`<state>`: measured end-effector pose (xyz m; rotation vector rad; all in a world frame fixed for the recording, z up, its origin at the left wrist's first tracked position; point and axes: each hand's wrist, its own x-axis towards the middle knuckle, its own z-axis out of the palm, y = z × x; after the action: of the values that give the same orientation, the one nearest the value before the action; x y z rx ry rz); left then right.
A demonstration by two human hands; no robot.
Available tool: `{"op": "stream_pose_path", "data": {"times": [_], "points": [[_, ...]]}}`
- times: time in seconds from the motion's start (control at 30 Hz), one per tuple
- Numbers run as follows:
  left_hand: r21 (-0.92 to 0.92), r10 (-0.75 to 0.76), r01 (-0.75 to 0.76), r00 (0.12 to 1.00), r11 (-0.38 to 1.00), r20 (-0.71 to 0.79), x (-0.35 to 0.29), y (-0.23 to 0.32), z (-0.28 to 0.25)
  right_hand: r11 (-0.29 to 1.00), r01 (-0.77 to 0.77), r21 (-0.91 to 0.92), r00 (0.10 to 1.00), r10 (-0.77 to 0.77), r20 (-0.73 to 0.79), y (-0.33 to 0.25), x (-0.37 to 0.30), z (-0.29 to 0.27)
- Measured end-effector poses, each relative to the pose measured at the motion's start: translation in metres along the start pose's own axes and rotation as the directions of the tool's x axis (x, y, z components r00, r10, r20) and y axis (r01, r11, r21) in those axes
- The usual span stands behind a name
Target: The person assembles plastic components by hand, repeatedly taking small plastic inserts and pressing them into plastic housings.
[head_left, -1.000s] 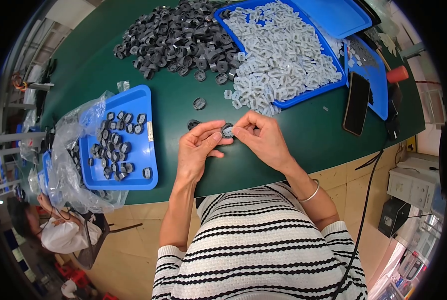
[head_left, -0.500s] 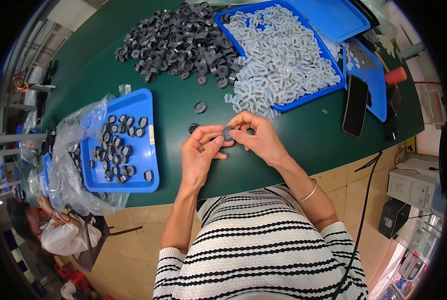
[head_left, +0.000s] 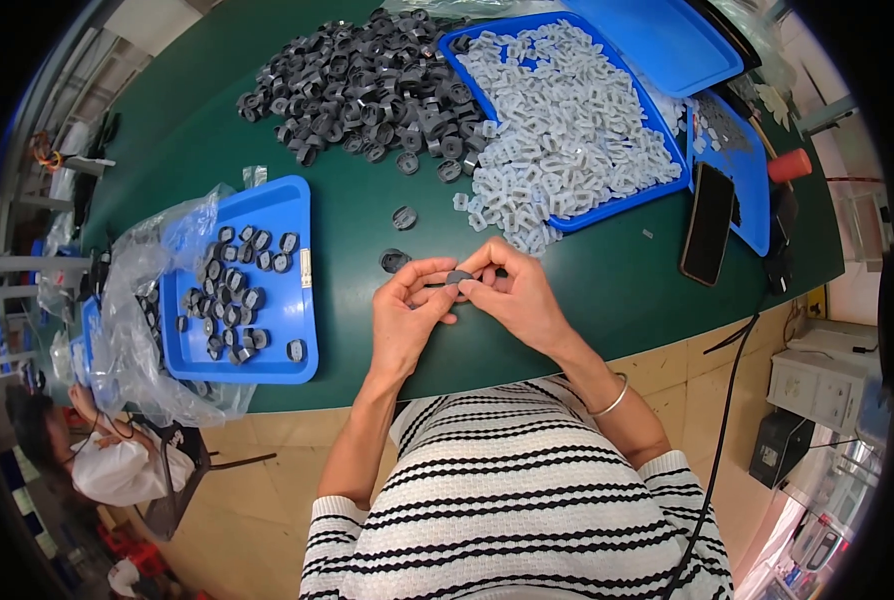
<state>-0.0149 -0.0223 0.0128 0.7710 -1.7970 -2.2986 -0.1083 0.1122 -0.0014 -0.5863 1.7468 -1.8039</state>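
Between my two hands, over the near part of the table, is a small round dark grey plastic part. My left hand pinches it from the left, fingers bent around its edge. My right hand grips the same part from the right with thumb and fingertips, which hide much of it. Just beyond my left fingers lies a loose dark round part, and farther off is another dark round part. Both lie on the green table.
A heap of dark round parts lies at the back. Beside it a blue tray overflows with translucent clips. At left, a blue tray holds dark parts near a plastic bag. A phone lies right; a seated person is at lower left.
The part between my fingers has tilted, showing less of its face. My hands have shifted slightly toward me, and the whole view has moved a little.
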Motion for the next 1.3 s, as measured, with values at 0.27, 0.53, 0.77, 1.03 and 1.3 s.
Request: {"op": "stream_pose_path", "data": {"times": [0.27, 0.53, 0.77, 1.03, 1.3], "points": [[-0.027, -0.047, 0.050, 0.995, 0.998, 0.092, 0.003, 0.003, -0.005, 0.965, 0.094, -0.245, 0.994, -0.076, 0.084, -0.021, -0.010, -0.005], [0.039, -0.103, 0.097, 0.977, 0.995, 0.187, 0.004, 0.007, -0.011, 0.980, 0.107, -0.166, 0.994, -0.101, 0.039, -0.007, -0.015, -0.002], [0.174, -0.093, 0.071, 0.988, 0.982, 0.123, -0.001, 0.011, -0.006, 0.981, 0.074, -0.179, 0.995, -0.061, 0.077, -0.014, -0.019, -0.002], [0.209, -0.053, 0.025, 0.991, 0.978, 0.126, -0.002, 0.004, -0.007, 0.922, 0.177, -0.344, 0.984, -0.154, 0.094, -0.016, -0.023, 0.000], [0.093, -0.108, 0.094, 0.982, 0.991, 0.152, -0.003, 0.004, -0.007, 0.923, 0.193, -0.333, 0.981, -0.173, 0.087, -0.017, -0.025, 0.003]]}}
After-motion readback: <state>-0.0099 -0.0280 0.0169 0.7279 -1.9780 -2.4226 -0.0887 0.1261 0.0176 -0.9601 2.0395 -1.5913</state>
